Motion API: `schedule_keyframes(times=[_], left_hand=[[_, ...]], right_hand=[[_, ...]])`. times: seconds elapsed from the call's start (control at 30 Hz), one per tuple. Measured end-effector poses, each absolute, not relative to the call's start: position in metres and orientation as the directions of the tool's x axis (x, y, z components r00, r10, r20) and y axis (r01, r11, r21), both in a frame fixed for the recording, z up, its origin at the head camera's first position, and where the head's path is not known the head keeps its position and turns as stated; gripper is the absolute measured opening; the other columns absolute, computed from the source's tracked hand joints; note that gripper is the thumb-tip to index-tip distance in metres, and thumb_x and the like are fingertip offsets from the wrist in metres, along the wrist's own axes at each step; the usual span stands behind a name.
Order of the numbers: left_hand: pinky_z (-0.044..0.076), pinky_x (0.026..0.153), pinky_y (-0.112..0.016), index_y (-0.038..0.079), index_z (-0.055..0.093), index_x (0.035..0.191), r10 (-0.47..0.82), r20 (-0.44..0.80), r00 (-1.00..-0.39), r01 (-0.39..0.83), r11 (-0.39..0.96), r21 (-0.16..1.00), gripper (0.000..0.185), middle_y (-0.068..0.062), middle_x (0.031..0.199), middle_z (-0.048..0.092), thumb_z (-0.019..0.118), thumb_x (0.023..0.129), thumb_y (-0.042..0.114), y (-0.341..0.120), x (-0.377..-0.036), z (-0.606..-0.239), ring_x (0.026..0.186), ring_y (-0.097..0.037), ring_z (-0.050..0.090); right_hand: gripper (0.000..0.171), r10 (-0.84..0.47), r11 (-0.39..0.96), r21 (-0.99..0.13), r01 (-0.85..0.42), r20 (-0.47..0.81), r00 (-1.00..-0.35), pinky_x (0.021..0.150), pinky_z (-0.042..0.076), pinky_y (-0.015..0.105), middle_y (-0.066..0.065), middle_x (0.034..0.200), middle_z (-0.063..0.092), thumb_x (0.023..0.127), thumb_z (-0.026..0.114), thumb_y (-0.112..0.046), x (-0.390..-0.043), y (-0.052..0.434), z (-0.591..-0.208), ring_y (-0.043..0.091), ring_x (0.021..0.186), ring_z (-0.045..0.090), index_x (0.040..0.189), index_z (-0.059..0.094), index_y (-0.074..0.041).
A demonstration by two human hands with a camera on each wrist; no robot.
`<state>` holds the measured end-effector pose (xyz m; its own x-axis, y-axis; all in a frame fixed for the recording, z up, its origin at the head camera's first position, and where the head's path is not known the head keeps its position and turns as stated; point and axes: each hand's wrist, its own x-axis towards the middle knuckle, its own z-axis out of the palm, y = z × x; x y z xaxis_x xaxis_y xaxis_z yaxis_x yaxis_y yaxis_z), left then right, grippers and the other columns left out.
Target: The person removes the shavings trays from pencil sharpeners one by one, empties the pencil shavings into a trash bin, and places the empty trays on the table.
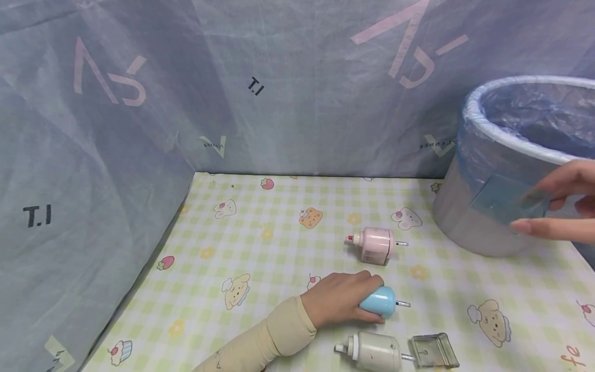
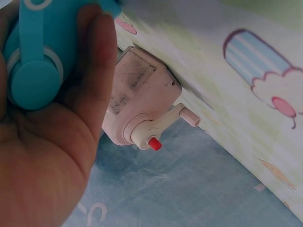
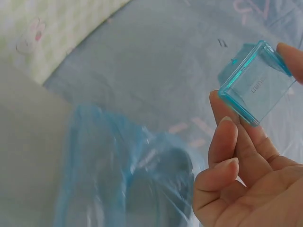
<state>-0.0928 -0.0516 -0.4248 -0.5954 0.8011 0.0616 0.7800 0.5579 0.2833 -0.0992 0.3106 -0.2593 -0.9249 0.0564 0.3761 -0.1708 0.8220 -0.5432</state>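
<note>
Risk: the clear blue tray (image 3: 255, 87), pinched only at its edges, may slip and fall outside the lined bin (image 1: 511, 139). The right hand (image 1: 558, 206) holds it beside the bin rim. The left hand (image 1: 337, 299) is curled around the blue sharpener (image 1: 378, 301) on the tablecloth (image 1: 260, 248)

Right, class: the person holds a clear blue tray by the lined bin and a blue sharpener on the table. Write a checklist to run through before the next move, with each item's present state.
1. Right hand pinches the clear blue tray between thumb and fingers: ok.
2. Tray over the bin opening: not ok; in the head view it sits in front of the bin's side.
3. Bin lined with a bag: ok.
4. Tray holds shavings: cannot tell.
5. Left hand grips the blue sharpener on the table: ok.
6. Pink sharpener and white sharpener lie apart from the hands: ok.
</note>
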Motion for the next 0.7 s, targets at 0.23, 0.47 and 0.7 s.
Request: schedule_keyframes(times=[0.23,0.47,0.7], left_hand=[[0.038,0.060,-0.013,0.023,0.061,0.119,0.800,0.042,-0.599,0.771,0.561,0.301,0.046,0.012,0.094,0.056,0.080,0.093,0.055,-0.052,-0.093,-0.424,0.070,0.003,0.047],[0.038,0.059,-0.013,0.023,0.061,0.120,0.795,0.046,-0.605,0.768,0.567,0.299,0.046,0.012,0.095,0.057,0.080,0.093,0.055,-0.052,-0.092,-0.424,0.069,0.003,0.047],[0.038,0.059,-0.013,0.023,0.061,0.120,0.796,0.046,-0.603,0.769,0.564,0.302,0.046,0.012,0.095,0.057,0.080,0.093,0.055,-0.052,-0.092,-0.424,0.069,0.002,0.047]], right_hand=[[0.052,-0.032,0.714,-0.636,-0.293,0.389,-0.921,0.056,0.024,0.028,-0.017,0.074,0.069,0.058,0.097,0.009,-0.087,0.296,-0.272,0.008,0.065,0.041,0.095,0.071,-0.016],[0.053,-0.065,0.740,-0.615,-0.273,0.338,-0.939,0.062,0.027,0.024,-0.016,0.080,0.066,0.060,0.101,0.000,-0.077,0.289,-0.280,0.002,0.076,0.046,0.102,0.070,-0.010],[0.053,-0.093,0.765,-0.600,-0.233,0.255,-0.962,0.060,0.027,0.025,-0.016,0.080,0.066,0.062,0.102,-0.007,-0.073,0.288,-0.289,0.013,0.068,0.042,0.104,0.070,-0.010]])
